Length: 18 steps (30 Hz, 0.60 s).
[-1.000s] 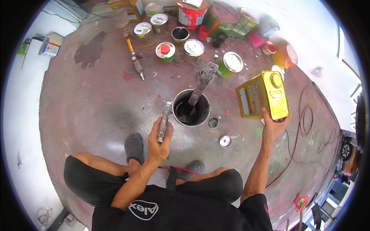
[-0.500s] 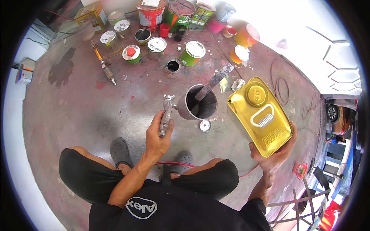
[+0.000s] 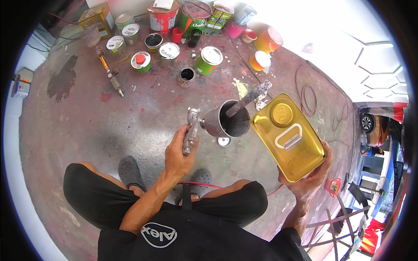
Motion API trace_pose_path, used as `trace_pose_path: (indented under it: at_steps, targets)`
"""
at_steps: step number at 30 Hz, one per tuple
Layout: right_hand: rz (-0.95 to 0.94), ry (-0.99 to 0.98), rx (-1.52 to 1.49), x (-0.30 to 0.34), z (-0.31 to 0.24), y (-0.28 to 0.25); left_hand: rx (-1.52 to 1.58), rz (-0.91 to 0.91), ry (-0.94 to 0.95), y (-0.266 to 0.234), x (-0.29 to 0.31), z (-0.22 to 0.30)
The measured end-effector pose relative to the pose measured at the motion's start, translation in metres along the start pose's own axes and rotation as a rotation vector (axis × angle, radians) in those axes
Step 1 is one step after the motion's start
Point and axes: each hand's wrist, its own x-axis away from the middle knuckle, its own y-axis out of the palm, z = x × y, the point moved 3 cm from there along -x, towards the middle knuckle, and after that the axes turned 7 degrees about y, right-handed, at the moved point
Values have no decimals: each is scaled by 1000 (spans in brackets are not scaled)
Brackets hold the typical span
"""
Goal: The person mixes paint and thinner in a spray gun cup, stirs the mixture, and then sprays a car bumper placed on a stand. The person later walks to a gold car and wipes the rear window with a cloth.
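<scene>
My left hand [image 3: 179,154] grips the handle of a grey metal spray gun [image 3: 190,130], whose open cup [image 3: 226,119] tips to the right with a flat stir stick [image 3: 248,98] standing in it. My right hand [image 3: 307,185] holds a large yellow rectangular metal can [image 3: 287,137] from below, tilted, its top with round cap and white handle facing up. The can's upper corner sits close beside the cup's rim. I am squatting on a stained concrete floor, with my grey clogs [image 3: 130,172] below the spray gun.
Several paint tins, some lidded, some open, cluster at the top around a red bucket [image 3: 163,17] and a green can [image 3: 208,60]. A small round lid [image 3: 223,141] lies on the floor under the cup. A red hose [image 3: 204,185] runs past my feet. A screwdriver-like tool [image 3: 111,74] lies at left.
My right hand has lowered the yellow can and tipped it flat beside the cup. The left hand has raised the spray gun, tilting the cup toward the can.
</scene>
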Motion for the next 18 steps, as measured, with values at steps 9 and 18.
trace_pose_path:
  at_steps: [9,18]
  targets:
    - [-19,-62,109,0,-1,-1,-33,3,11,1,0,-3]
    - [39,249,-310,-3,37,54,28,-23,-6,2,-10,-6]
